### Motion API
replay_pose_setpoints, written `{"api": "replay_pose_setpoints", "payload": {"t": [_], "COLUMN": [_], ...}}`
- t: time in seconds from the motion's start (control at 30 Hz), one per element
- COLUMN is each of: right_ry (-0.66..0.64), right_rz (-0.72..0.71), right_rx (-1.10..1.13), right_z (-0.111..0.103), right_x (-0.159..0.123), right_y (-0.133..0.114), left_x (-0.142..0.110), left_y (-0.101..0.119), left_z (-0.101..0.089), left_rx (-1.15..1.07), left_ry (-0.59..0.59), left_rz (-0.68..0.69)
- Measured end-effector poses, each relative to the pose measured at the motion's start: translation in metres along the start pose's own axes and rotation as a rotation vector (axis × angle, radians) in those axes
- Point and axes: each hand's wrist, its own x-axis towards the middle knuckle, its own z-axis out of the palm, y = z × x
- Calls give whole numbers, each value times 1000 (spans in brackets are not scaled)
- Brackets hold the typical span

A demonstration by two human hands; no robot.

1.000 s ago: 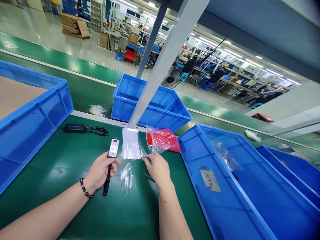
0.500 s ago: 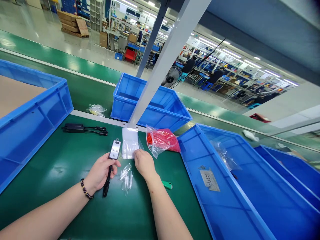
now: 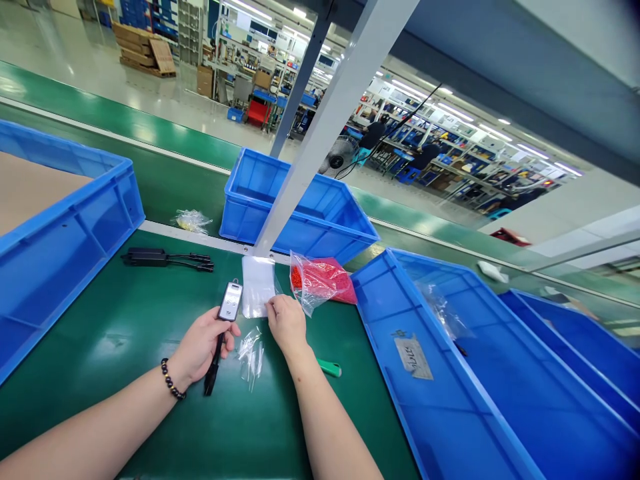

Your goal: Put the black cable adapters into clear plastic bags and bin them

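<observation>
My left hand [image 3: 204, 343] is closed round the black cable of a small white-faced controller [image 3: 231, 301], which has a dark little display and a loop at its top. The cable end hangs below my fingers. At the lower right corner of a stack of clear plastic bags [image 3: 257, 287], the fingers of my right hand [image 3: 289, 323] are pinched together on the edge. Between my hands lie several thin clear plastic strips [image 3: 251, 357]. A green-handled tool [image 3: 330, 368] sticks out from behind my right forearm, its other end hidden.
Black controllers with cables [image 3: 165, 259] lie at the left. A red bag in clear plastic [image 3: 325, 280] rests beyond my right hand. Blue bins stand left [image 3: 75, 230], behind [image 3: 300, 230] and right [image 3: 400, 313]. A white post [image 3: 320, 133] rises at the table's back edge.
My right hand has moved left from beside the bag stack onto its lower right corner, uncovering the green handle. My left hand keeps the controller, tilted slightly more to the right.
</observation>
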Motion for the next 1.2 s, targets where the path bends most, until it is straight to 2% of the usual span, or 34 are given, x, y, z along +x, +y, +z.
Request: {"api": "replay_pose_setpoints", "payload": {"t": [0.2,0.4,0.53,0.73,0.97,1.2], "right_ry": [-39,-64,-81,2,-117,-85], "right_rz": [-65,-1,-13,6,-35,-12], "right_rx": [21,47,84,41,42,56], "right_z": [4,4,3,-1,3,6], "right_x": [0,0,-1,0,2,1], "right_y": [-8,-14,-16,-12,-14,-18], "left_x": [-1,-3,-3,-2,-2,-2], "left_y": [3,3,3,3,3,3], "left_z": [2,4,4,3,3,4], "left_rx": [8,16,23,19,19,8], "left_ry": [-4,-1,-4,-1,7,16], "left_rz": [4,-11,-9,2,4,9]}}
